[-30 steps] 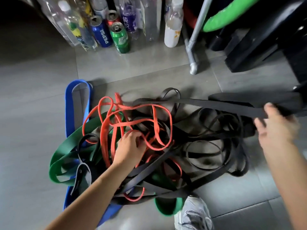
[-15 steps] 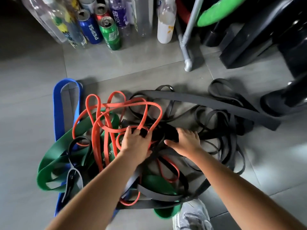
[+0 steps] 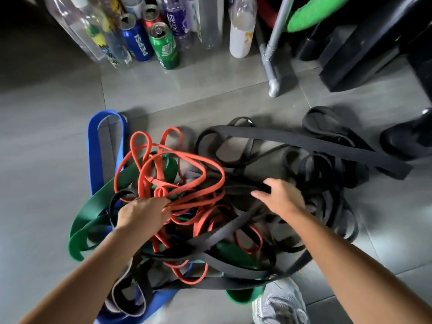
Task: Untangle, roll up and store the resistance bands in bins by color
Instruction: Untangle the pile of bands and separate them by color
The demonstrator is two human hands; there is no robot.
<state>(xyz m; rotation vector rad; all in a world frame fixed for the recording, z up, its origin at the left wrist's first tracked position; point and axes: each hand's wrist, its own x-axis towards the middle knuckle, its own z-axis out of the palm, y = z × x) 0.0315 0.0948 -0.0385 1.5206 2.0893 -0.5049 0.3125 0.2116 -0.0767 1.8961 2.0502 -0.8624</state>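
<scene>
On the floor (image 3: 46,148), the resistance bands (image 3: 205,220) lie heaped and tangled.
Left hand (image 3: 140,216) fingers clench the orange band (image 3: 194,196); right hand (image 3: 282,199) rests on a black band (image 3: 240,186), grip indeterminable. Risk: hauling orange now would cinch it round the green band (image 3: 93,206).

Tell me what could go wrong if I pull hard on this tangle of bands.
1. Your left hand grips the orange band, which weaves through the green band and black bands; pulling hard may tighten the tangle.
2. Those black bands also run right by your shoe and could snag your foot.
3. The open green can stands just beyond the pile; a band springing free might topple it.
</scene>
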